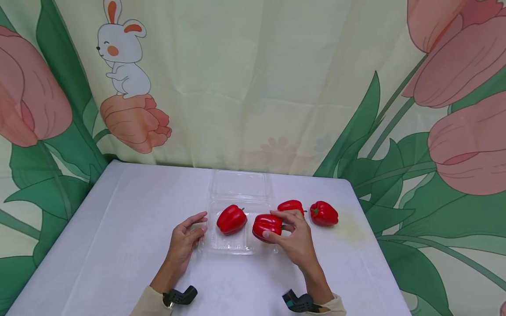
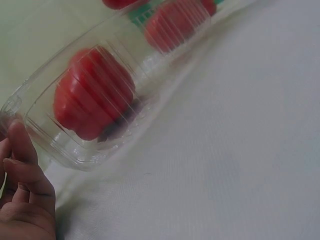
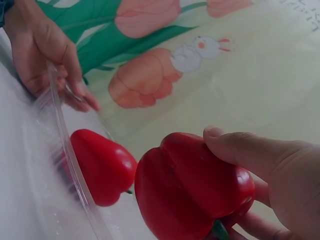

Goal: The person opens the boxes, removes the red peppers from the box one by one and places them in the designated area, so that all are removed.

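A clear plastic container (image 1: 245, 248) with its hinged lid (image 1: 239, 183) folded back lies on the table. One red bell pepper (image 1: 231, 219) sits in its left part, seen through the wall as a blurred red pepper (image 2: 95, 92) in the left wrist view. My left hand (image 1: 186, 241) holds the container's left rim between thumb and fingers. At the right part of the container, my right hand (image 1: 294, 237) grips a second red bell pepper (image 1: 266, 227) by its sides, thumb on one face. Its green stem (image 3: 220, 230) points back toward my palm.
Two more red bell peppers lie right of the container: one pepper (image 1: 290, 205) partly behind my right hand, the other pepper (image 1: 324, 213) farther right. White cloth covers the table (image 1: 130, 219). A printed curtain (image 1: 237, 87) hangs behind its back edge.
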A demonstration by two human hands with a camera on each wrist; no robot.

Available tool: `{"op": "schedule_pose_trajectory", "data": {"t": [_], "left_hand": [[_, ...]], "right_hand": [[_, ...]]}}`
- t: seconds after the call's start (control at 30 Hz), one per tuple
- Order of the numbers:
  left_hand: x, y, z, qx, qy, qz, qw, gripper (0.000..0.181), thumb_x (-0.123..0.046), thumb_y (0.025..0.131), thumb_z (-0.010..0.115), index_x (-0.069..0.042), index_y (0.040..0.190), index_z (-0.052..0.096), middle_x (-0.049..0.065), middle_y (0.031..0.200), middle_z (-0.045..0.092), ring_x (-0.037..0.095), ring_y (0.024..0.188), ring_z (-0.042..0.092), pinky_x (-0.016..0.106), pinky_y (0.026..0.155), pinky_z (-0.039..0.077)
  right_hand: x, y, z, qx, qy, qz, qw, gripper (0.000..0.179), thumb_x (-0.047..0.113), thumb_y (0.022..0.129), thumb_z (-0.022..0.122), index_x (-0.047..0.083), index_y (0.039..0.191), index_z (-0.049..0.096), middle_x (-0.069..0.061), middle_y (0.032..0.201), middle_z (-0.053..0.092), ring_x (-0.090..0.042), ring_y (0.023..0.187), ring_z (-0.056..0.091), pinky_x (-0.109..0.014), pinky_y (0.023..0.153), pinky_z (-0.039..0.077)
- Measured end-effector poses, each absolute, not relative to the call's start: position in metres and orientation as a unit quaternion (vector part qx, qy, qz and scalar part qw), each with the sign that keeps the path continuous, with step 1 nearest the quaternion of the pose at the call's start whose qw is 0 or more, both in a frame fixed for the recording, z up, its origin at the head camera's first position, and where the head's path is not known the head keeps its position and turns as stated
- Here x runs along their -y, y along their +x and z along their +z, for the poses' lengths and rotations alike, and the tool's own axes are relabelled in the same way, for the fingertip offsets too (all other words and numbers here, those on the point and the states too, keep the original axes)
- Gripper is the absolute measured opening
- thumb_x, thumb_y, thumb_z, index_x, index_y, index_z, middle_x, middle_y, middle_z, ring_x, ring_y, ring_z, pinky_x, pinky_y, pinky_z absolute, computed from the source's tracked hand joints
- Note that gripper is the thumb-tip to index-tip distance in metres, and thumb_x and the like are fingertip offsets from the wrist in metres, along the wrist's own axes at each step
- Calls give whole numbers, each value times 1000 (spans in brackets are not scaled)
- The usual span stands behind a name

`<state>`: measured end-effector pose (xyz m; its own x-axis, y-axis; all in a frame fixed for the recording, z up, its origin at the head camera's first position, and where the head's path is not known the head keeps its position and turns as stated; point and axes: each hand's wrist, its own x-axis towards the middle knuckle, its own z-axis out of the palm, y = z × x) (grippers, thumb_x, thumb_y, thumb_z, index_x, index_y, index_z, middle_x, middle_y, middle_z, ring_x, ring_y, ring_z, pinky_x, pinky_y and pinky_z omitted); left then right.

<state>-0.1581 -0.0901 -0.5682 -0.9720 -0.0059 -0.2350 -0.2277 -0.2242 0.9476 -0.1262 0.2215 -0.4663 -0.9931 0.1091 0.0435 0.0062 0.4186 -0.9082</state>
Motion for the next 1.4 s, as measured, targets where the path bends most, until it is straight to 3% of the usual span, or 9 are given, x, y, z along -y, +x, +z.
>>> {"op": "schedule_pose_trajectory", "data": {"t": [0.37, 0.8, 1.4], "left_hand": [[90, -158, -568, -619, -94, 777, 73, 45, -9, 101, 73, -16, 144, 65, 12, 141, 63, 12, 76, 59, 17, 68, 53], [90, -158, -567, -619, -96, 776, 74, 45, -11, 101, 73, -17, 145, 64, 11, 141, 63, 12, 76, 59, 16, 68, 53], [89, -158, -565, -617, -91, 778, 67, 47, -13, 100, 75, -13, 146, 63, 12, 140, 63, 12, 78, 60, 16, 70, 54]], "right_hand": [[-239, -123, -467, 846, -49, 526, 73, 67, 17, 73, 98, 18, 135, 72, -8, 141, 57, -32, 132, 57, -46, 91, 64], [-257, -120, -470, 850, -100, 511, 80, 71, 16, 76, 96, 13, 141, 68, -11, 146, 53, -33, 134, 54, -50, 94, 63], [-280, -117, -487, 860, -139, 486, 74, 71, 23, 79, 95, 17, 143, 66, -10, 149, 51, -31, 137, 51, -53, 103, 58]]}}
